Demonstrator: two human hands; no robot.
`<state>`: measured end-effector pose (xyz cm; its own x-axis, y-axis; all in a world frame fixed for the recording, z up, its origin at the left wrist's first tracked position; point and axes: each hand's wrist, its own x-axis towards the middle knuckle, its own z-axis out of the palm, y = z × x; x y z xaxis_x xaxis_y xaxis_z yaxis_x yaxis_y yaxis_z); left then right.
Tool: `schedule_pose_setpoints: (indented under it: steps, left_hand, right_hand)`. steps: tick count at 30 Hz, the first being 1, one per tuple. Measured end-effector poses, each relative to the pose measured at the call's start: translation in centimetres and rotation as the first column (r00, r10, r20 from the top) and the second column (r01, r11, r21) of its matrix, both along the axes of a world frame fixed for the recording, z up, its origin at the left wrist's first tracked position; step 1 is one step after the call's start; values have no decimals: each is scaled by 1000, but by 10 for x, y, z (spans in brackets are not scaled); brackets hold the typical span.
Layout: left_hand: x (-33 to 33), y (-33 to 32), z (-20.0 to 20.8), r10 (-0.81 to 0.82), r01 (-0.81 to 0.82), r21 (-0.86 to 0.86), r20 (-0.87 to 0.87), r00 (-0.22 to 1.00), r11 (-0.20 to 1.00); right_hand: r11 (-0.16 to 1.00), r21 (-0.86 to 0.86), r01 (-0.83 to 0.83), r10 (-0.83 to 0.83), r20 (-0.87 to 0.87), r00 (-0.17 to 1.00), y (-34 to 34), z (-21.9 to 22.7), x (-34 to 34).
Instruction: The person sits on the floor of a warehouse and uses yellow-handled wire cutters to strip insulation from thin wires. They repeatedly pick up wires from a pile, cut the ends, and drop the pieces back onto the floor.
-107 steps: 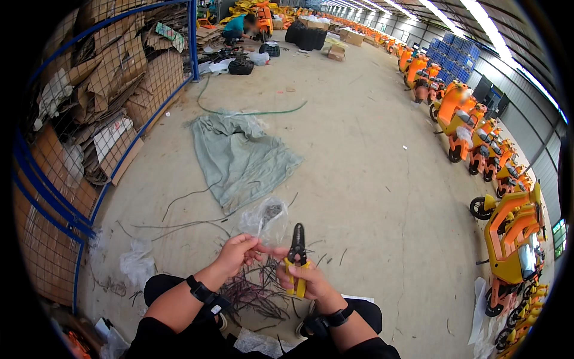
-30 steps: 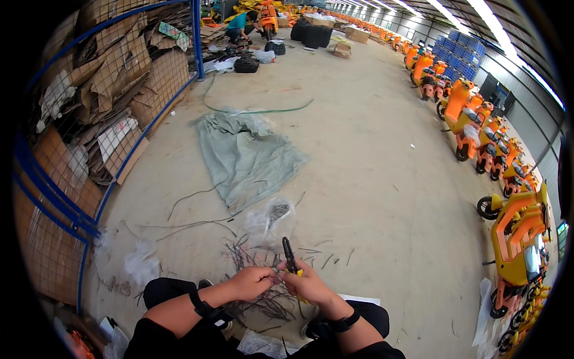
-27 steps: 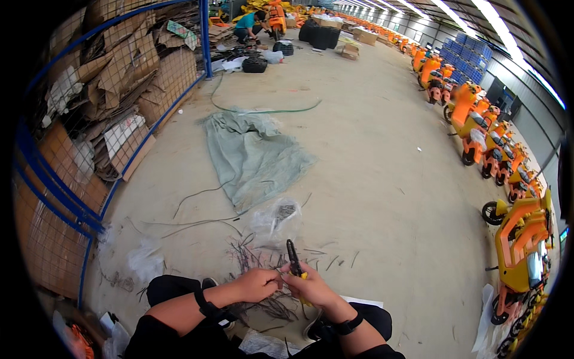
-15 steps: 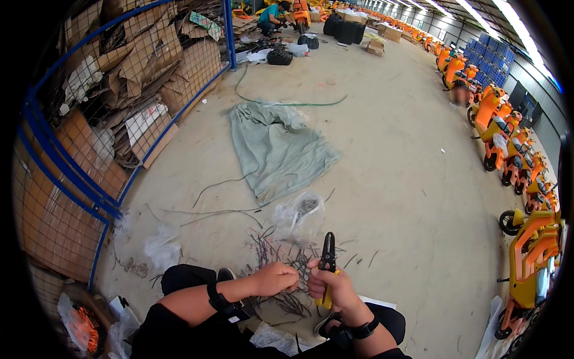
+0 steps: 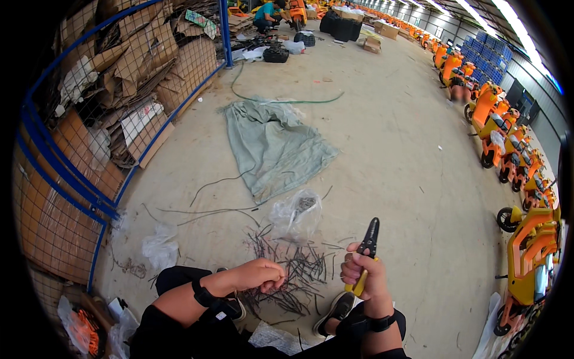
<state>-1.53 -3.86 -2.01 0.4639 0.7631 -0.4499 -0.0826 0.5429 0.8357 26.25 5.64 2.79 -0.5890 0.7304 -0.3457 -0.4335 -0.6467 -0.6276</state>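
Note:
My right hand is closed around the yellow handles of a pair of wire strippers, whose black jaws point up and away from me. My left hand is curled with its fingers pressed together, just above the near left part of a pile of short dark wire pieces. Whatever those fingers hold, if anything, is too small to make out. Beyond the pile lies a clear plastic bag with grey bits inside.
A pale green woven sack lies farther out, with a green strap and loose wires around it. At left, a blue mesh fence holds back flattened cardboard. Orange and yellow scooters line the right. A person crouches far off.
My right hand has swung right with the wire strippers, away from my left hand. The left hand has shifted slightly left and stays curled.

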Motion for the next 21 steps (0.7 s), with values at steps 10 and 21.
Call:
schedule_pose_setpoints:
  steps: [10,21]
  left_hand:
    - [-13,13,-11,-35,50,110,-135,990,993]
    - [-18,38,10,287,-184,294,-361,887,938]
  right_hand:
    - [995,88,51,-49,-24,998,10,-15,5]
    - [972,213,97,-145,222,964,20,-5,-2]
